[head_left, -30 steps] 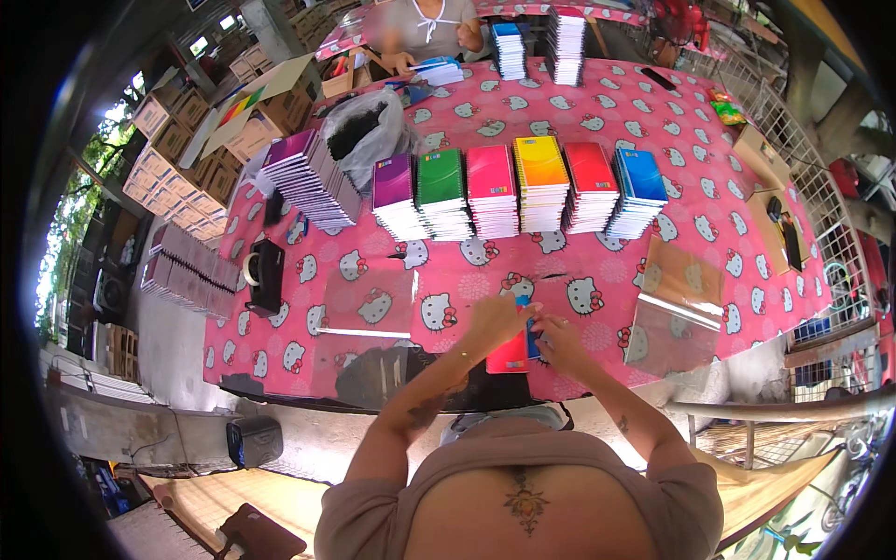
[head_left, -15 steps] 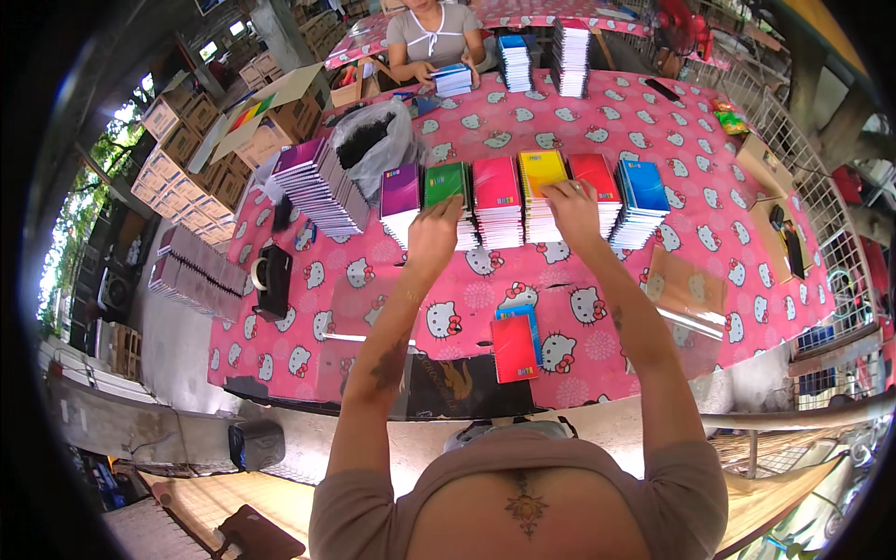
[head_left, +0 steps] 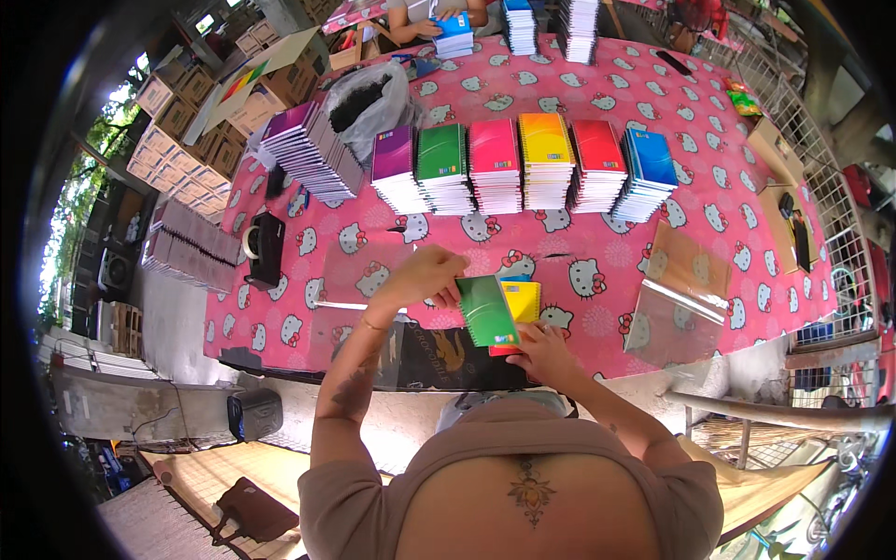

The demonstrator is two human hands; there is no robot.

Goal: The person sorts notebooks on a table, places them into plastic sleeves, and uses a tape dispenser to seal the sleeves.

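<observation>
My left hand (head_left: 431, 278) grips a green spiral notebook (head_left: 485, 310) by its left side and holds it tilted above the near table. My right hand (head_left: 546, 355) is closed at the lower end of a yellow notebook (head_left: 524, 301), which the green one partly covers. Beneath them show small parts of a red notebook (head_left: 502, 352) and a blue notebook (head_left: 519, 278). Beyond my hands stand stacks in a row: purple (head_left: 394, 154), green (head_left: 441, 154), pink (head_left: 493, 149), yellow (head_left: 546, 140), red (head_left: 599, 149) and blue (head_left: 651, 159).
A tall purple notebook stack (head_left: 313, 154) and a plastic bag (head_left: 373, 103) are at left, with a tape dispenser (head_left: 266, 250) nearer. Clear plastic sheets (head_left: 677, 303) lie at right. A co-worker's hand (head_left: 429, 28) touches blue notebooks across the pink patterned tablecloth (head_left: 597, 75). Cartons (head_left: 182, 140) are piled left.
Both my hands have come back from the green and yellow stacks toward me, each bringing a notebook over the red and blue pair. The whole view has shifted slightly.
</observation>
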